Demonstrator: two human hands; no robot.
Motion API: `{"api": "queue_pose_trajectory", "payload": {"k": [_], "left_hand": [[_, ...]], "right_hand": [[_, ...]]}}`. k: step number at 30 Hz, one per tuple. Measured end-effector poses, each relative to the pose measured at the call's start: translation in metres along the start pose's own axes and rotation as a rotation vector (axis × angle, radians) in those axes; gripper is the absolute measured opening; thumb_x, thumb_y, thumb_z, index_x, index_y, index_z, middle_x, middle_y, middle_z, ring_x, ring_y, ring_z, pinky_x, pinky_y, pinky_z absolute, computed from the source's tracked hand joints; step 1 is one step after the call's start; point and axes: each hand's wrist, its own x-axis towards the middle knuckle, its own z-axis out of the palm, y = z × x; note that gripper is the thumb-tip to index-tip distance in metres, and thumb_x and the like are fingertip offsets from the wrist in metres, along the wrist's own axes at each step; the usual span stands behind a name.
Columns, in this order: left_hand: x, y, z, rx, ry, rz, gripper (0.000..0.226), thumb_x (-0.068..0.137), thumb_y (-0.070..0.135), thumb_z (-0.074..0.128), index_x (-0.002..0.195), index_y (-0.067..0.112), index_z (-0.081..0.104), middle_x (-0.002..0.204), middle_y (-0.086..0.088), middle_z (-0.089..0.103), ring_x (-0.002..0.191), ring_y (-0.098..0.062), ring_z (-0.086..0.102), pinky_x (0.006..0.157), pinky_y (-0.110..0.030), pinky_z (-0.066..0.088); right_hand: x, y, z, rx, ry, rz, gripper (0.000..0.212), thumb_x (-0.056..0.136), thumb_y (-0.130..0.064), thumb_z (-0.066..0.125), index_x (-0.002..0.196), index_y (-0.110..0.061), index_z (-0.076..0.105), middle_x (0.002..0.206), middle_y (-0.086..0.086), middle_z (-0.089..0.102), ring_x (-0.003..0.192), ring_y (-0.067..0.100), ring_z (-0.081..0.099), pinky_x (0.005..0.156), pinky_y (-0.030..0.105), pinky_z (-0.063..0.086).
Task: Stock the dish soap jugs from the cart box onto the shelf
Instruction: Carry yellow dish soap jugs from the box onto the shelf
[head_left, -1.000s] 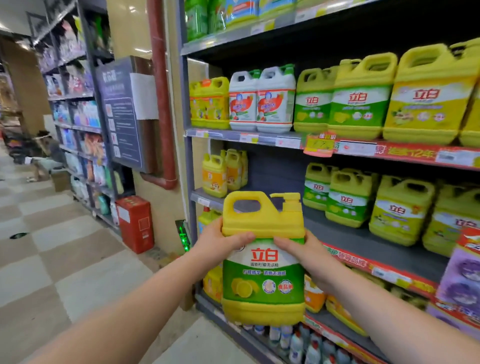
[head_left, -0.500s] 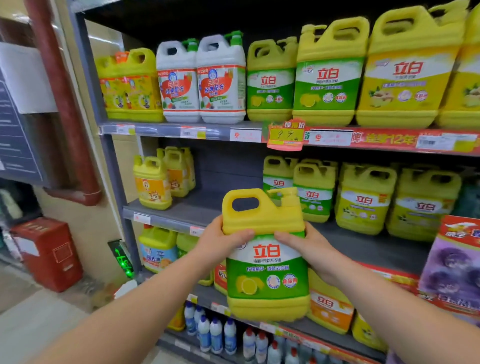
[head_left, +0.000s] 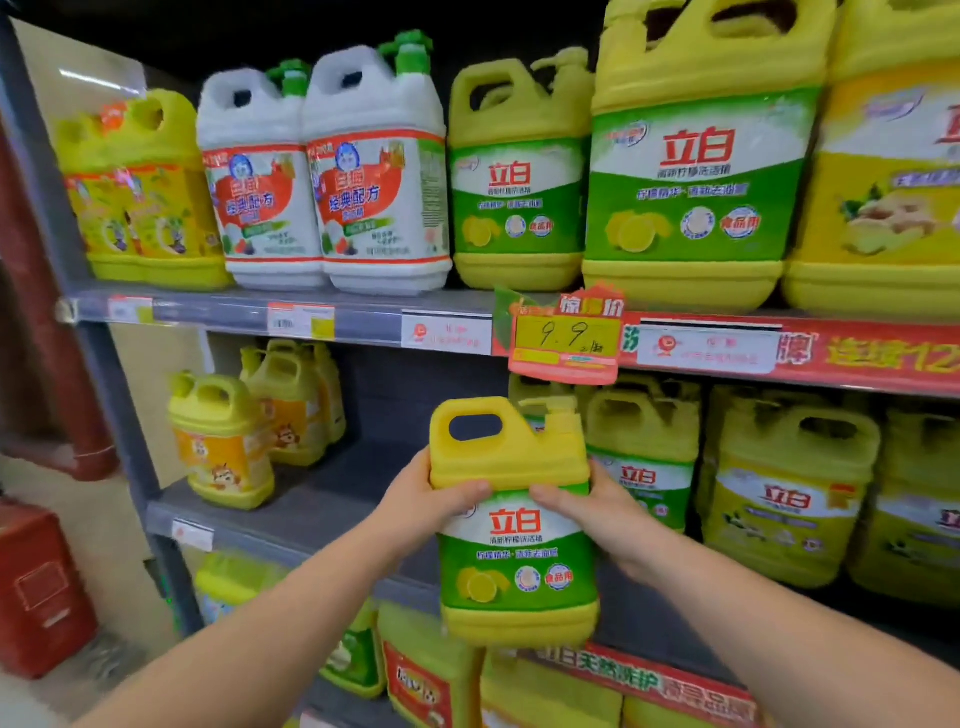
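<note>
A green-label lemon dish soap jug (head_left: 514, 525) is clamped upright btwn the left hand (head_left: 421, 506) & right hand (head_left: 597, 512), in front of the middle shelf (head_left: 322, 506). It should be slid into the bare gap, label outward, beside the matching jugs (head_left: 641, 457).

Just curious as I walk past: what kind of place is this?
Most likely a supermarket aisle: shelves lined with rows of soap jugs, and a handwritten price tag reading 9.9 clipped to the shelf edge.
</note>
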Motion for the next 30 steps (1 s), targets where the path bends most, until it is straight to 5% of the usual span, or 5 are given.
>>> {"api": "queue_pose_trajectory", "payload": {"k": [7,14,20,25,30], "left_hand": [[0.051,-0.027,-0.002,0.01,-0.056,-0.03,0.033,0.075,0.016,0.077,0.095,0.028,0.054,0.099,0.003,0.07,0.087,-0.011,0.068,0.069,-0.024,0.054],[0.106,-0.043,-0.008,0.104,-0.178,-0.019,0.045,0.071,0.015,0.08,0.105,0.026,0.053,0.102,0.001,0.069,0.092,-0.012,0.067,0.073,-0.023,0.053],[0.15,-0.054,-0.015,0.117,-0.27,-0.017,0.054,0.068,0.01,0.083,0.115,0.016,0.056,0.099,0.003,0.068,0.089,-0.009,0.066,0.069,-0.017,0.054],[0.182,-0.062,-0.01,0.288,-0.252,0.028,0.051,0.068,0.019,0.083,0.109,0.017,0.054,0.108,-0.002,0.063,0.097,-0.017,0.061,0.083,-0.027,0.049],[0.199,-0.069,0.002,0.275,-0.285,0.094,0.074,0.068,0.018,0.083,0.128,0.013,0.039,0.12,-0.008,0.059,0.107,-0.021,0.057,0.091,-0.034,0.049]], "right_hand": [[0.043,0.023,-0.001,-0.019,0.071,0.037,0.062,0.07,-0.026,0.08,0.123,-0.017,0.049,0.113,0.007,0.067,0.099,0.021,0.066,0.088,0.037,0.053],[0.072,0.026,-0.003,-0.215,0.159,0.029,0.044,0.07,-0.028,0.081,0.102,-0.034,0.052,0.107,-0.005,0.063,0.092,0.006,0.06,0.081,0.024,0.049],[0.098,0.028,0.008,-0.329,0.279,0.112,0.066,0.066,-0.033,0.084,0.124,-0.02,0.054,0.121,0.0,0.063,0.109,0.018,0.058,0.091,0.033,0.048],[0.118,0.031,0.013,-0.392,0.4,0.149,0.072,0.064,-0.031,0.086,0.126,-0.018,0.052,0.128,0.005,0.061,0.114,0.021,0.056,0.09,0.026,0.043],[0.128,0.019,0.002,-0.754,0.54,0.131,0.1,0.064,-0.036,0.084,0.142,-0.014,0.027,0.144,0.012,0.04,0.13,0.028,0.042,0.103,0.034,0.037]]}}
